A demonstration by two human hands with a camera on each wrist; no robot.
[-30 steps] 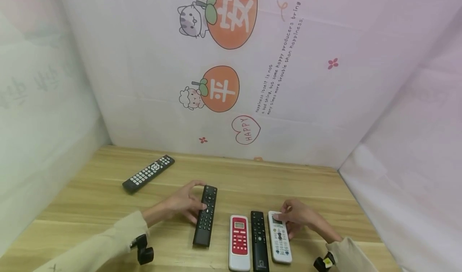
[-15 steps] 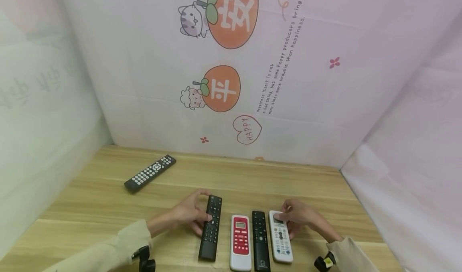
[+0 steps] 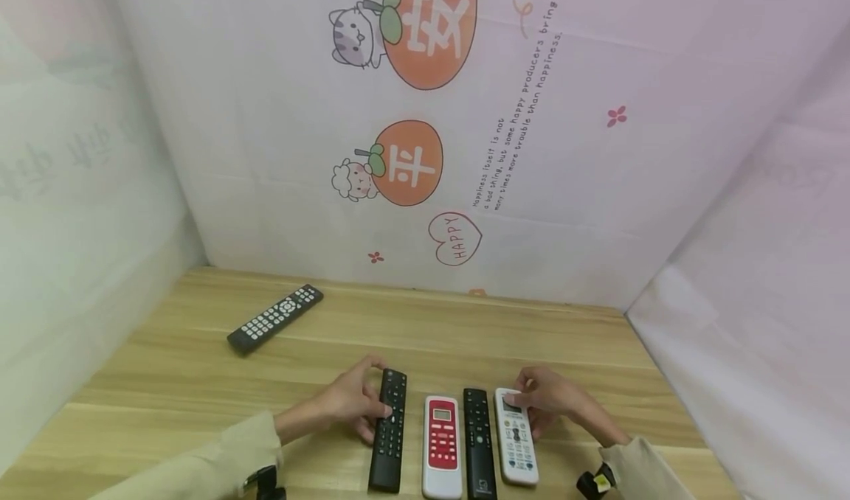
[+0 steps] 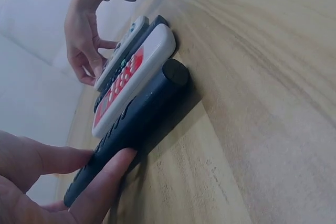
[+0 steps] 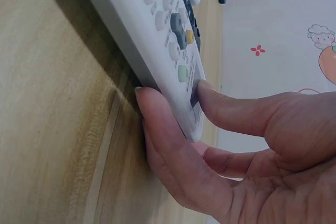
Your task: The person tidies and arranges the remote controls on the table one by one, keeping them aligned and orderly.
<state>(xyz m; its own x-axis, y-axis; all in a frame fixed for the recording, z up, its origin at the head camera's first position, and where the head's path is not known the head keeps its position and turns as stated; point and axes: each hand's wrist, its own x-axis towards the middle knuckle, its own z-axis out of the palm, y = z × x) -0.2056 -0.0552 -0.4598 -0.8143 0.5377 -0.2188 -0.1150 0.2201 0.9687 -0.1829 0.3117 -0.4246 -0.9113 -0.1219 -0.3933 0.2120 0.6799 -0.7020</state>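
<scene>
The left hand (image 3: 352, 404), pinching the black remote (image 3: 388, 430), has slid it beside the red remote (image 3: 442, 446), apparently aligned; right hand (image 3: 547, 397) pinches the white remote (image 3: 515, 445).

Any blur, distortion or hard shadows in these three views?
Head view: sharp, evenly lit, wide-angle bowing of the backdrop's walls. Left wrist view: left hand soft and very close, black remote casting a dark shadow on the table. Right wrist view: right hand fills the frame, white remote shadowed underneath.
</scene>
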